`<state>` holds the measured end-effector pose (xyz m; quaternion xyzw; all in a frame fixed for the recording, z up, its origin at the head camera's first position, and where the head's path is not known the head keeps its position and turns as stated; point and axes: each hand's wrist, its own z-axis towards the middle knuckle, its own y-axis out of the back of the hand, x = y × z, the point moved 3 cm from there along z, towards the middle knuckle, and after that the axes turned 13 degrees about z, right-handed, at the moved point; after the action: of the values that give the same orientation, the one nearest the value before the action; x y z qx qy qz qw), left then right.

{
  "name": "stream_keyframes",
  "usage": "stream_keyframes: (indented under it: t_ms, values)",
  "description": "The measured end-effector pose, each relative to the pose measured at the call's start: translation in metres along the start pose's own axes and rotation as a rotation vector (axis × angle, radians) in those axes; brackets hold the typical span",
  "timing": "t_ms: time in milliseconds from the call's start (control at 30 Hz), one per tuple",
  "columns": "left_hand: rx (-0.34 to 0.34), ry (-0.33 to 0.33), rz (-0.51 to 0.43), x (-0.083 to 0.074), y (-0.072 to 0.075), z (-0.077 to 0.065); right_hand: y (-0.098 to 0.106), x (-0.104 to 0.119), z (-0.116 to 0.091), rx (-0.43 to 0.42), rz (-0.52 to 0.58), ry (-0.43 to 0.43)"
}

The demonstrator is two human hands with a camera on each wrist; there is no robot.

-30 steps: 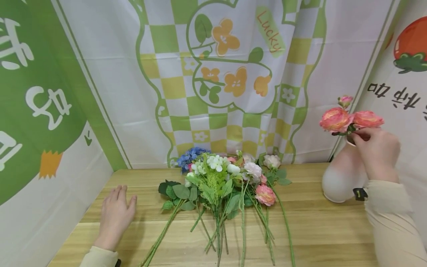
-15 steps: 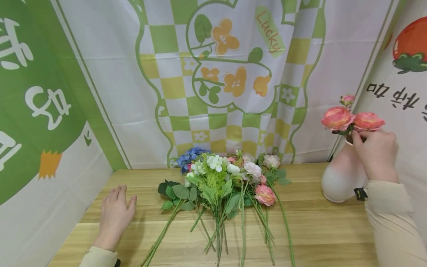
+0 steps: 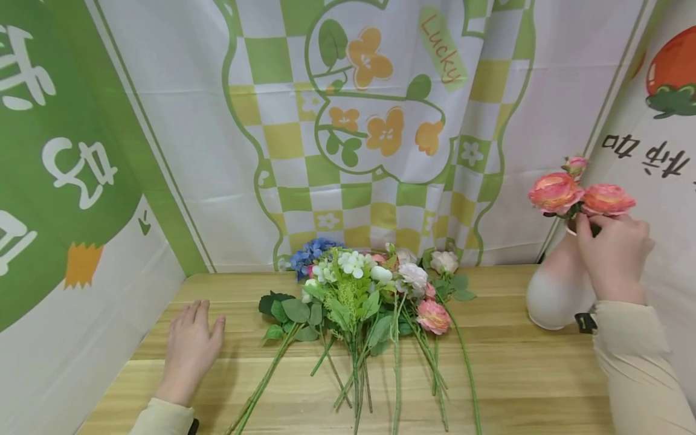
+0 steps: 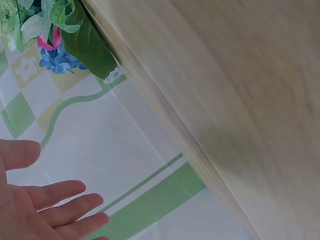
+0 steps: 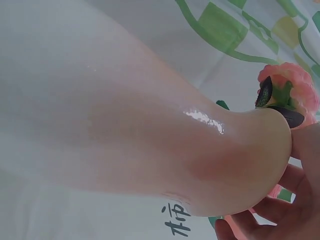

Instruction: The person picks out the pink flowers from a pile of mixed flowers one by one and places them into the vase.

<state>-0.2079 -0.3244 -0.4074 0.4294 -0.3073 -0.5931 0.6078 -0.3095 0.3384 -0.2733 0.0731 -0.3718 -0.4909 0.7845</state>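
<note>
At the right, a white-and-pink vase (image 3: 559,287) stands on the wooden table, its smooth side filling much of the right wrist view. A spray of pink peonies (image 3: 554,193), two full blooms and a bud, rises from its mouth. My right hand (image 3: 617,257) is at the rim, thumb and fingers pinching the spray just under the blooms; the exact contact is partly hidden. In the right wrist view, the fingers (image 5: 295,182) curl beside the vase mouth. My left hand (image 3: 190,350) rests flat on the table at the left, fingers straight, holding nothing.
A pile of artificial flowers lies mid-table: a blue hydrangea (image 3: 312,257), a white flower cluster (image 3: 352,264), pale roses (image 3: 413,278) and a pink peony (image 3: 433,316). Their green stems (image 3: 272,374) point toward the front. Printed cloth (image 3: 391,199) hangs behind.
The pink peony spray has shifted slightly to the right, and the right hand has dropped a little at the vase mouth. The left hand and the flower pile stay put.
</note>
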Motion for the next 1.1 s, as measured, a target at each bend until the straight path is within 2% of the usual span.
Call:
stream_keyframes:
  t_ms: [100, 333, 467, 600, 833, 967, 1100]
  values:
    - [-0.010, -0.011, -0.003, -0.002, 0.000, 0.000, 0.001, 0.001, -0.002, -0.009, -0.022, -0.006]
    - [-0.014, -0.028, -0.030, -0.012, 0.004, 0.006, 0.007, 0.005, -0.008, -0.140, -0.032, 0.022]
    - [-0.032, -0.044, -0.058, -0.023, 0.007, 0.011, 0.010, 0.009, -0.012, -0.208, 0.003, 0.027]
    - [-0.040, -0.049, -0.089, -0.038, 0.012, 0.018, 0.009, 0.016, -0.018, -0.283, 0.059, 0.077]
    - [-0.030, -0.035, -0.136, -0.057, 0.012, 0.027, -0.002, 0.032, -0.028, -0.399, 0.138, 0.162]
    - [-0.035, -0.026, -0.147, -0.066, 0.012, 0.033, -0.010, 0.042, -0.034, -0.412, 0.154, 0.198]
    - [-0.029, -0.013, -0.164, -0.076, 0.012, 0.039, -0.021, 0.049, -0.040, -0.422, 0.181, 0.183]
